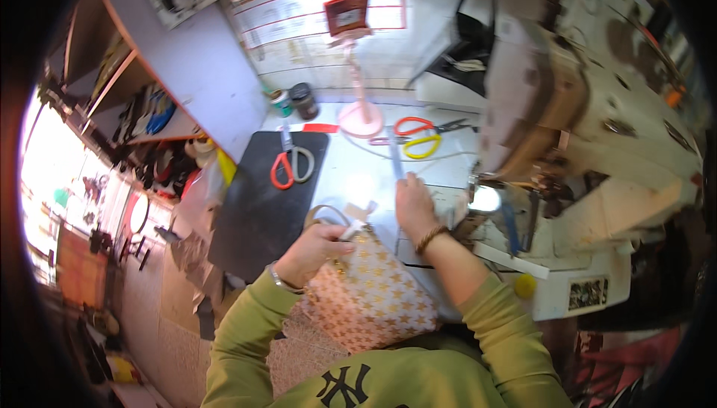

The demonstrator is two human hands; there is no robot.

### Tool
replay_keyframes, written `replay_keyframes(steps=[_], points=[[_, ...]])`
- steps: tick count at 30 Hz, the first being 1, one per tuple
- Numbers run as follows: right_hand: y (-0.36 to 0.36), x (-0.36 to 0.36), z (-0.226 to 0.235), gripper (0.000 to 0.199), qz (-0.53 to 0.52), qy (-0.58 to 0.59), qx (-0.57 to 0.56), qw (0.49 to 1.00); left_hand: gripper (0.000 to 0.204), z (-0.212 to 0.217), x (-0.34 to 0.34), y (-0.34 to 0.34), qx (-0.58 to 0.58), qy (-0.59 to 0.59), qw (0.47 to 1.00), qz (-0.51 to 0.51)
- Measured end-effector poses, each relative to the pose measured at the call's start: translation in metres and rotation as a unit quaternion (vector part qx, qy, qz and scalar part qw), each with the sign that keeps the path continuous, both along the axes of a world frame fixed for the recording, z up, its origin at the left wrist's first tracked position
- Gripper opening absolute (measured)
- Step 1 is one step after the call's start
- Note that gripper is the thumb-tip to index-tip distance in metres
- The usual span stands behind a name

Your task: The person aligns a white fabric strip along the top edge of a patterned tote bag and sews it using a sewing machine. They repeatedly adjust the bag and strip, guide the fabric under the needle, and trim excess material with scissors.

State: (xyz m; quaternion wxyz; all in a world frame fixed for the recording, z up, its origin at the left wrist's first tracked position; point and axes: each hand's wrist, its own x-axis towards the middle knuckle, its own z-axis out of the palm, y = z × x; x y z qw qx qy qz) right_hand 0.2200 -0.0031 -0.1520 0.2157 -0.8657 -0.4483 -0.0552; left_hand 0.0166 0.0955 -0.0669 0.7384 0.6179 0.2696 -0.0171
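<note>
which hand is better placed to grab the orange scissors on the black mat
Left, probably. The orange scissors lie on the black mat, on the left hand's side, though that hand is gripping the star-patterned bag. The right hand rests on the table farther right, toward the sewing machine.

1. A white worktable [351, 169] filled the middle of the room, with a black mat [258, 206] lying on its left part.
2. A pale wall [314, 27] rose behind the table, covered by a ruled paper chart [299, 12].
3. A grey shelving unit [187, 64] stood at the left, its open shelves crowded with small items.
4. Strong daylight flooded in at the far left edge [52, 169].
5. A cream industrial sewing machine [597, 109] took up the right side.
</note>
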Motion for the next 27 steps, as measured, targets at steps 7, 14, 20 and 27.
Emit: replay_keyframes(steps=[7,14,20,27], points=[[0.033,0.037,-0.024,0.015,-0.092,-0.198,-0.25,0.943,0.022,-0.002,0.003,0.006,-0.047,-0.007,0.998,-0.031],[0.031,0.045,-0.029,0.014,0.056,-0.149,-0.259,0.953,0.024,-0.003,0.002,0.007,-0.054,-0.001,0.998,-0.025],[0.03,0.051,-0.031,0.012,0.001,-0.096,-0.2,0.975,0.028,-0.003,0.003,0.006,-0.029,-0.002,0.999,-0.028],[0.027,0.023,0.026,0.014,-0.017,-0.061,-0.135,0.989,0.023,-0.002,0.002,0.005,-0.021,0.013,0.999,-0.023]])
